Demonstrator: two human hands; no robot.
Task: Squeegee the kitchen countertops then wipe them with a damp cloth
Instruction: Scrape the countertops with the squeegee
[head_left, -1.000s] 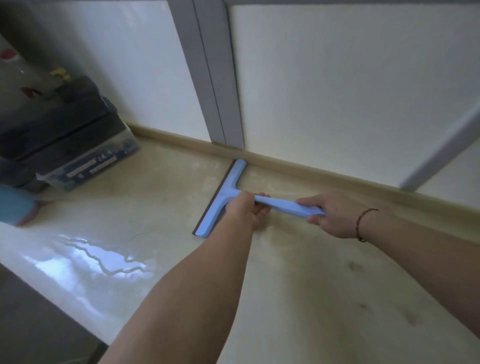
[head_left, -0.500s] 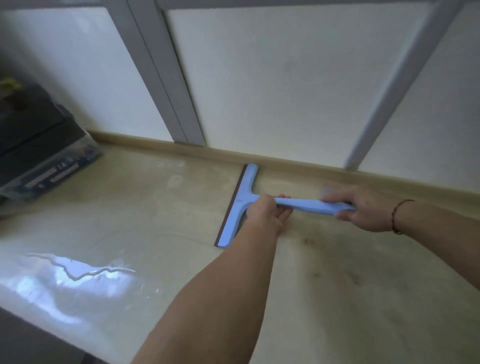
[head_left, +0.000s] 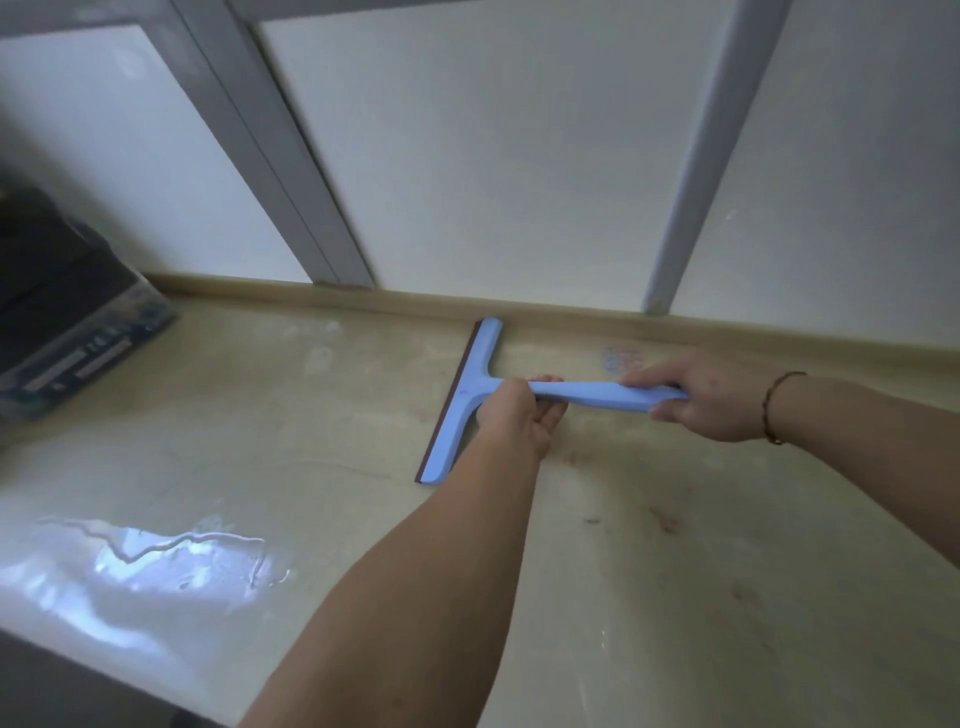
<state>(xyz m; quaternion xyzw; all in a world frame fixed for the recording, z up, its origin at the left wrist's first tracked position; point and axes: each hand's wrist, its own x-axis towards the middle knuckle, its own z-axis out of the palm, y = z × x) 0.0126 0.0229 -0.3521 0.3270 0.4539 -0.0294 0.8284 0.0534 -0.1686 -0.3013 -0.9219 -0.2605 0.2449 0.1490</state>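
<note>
A light blue squeegee (head_left: 462, 400) with a dark rubber blade lies blade-down on the beige countertop (head_left: 675, 545), its far end close to the back ledge. My left hand (head_left: 519, 415) grips the handle right behind the blade head. My right hand (head_left: 696, 395) grips the far end of the handle, a dark bead bracelet on its wrist. A pool of water (head_left: 145, 566) glistens on the counter at the front left, left of the blade. No cloth is in view.
A dark box in clear wrapping (head_left: 67, 322) stands at the left on the counter. White panels with grey frames (head_left: 291, 171) rise behind the low beige ledge (head_left: 571, 312). The counter's front edge (head_left: 104, 665) runs across the lower left.
The view has shifted, and the dark box now sits further left than one second ago. Both hands keep their grip on the squeegee, which lies at the same angle by the ledge.
</note>
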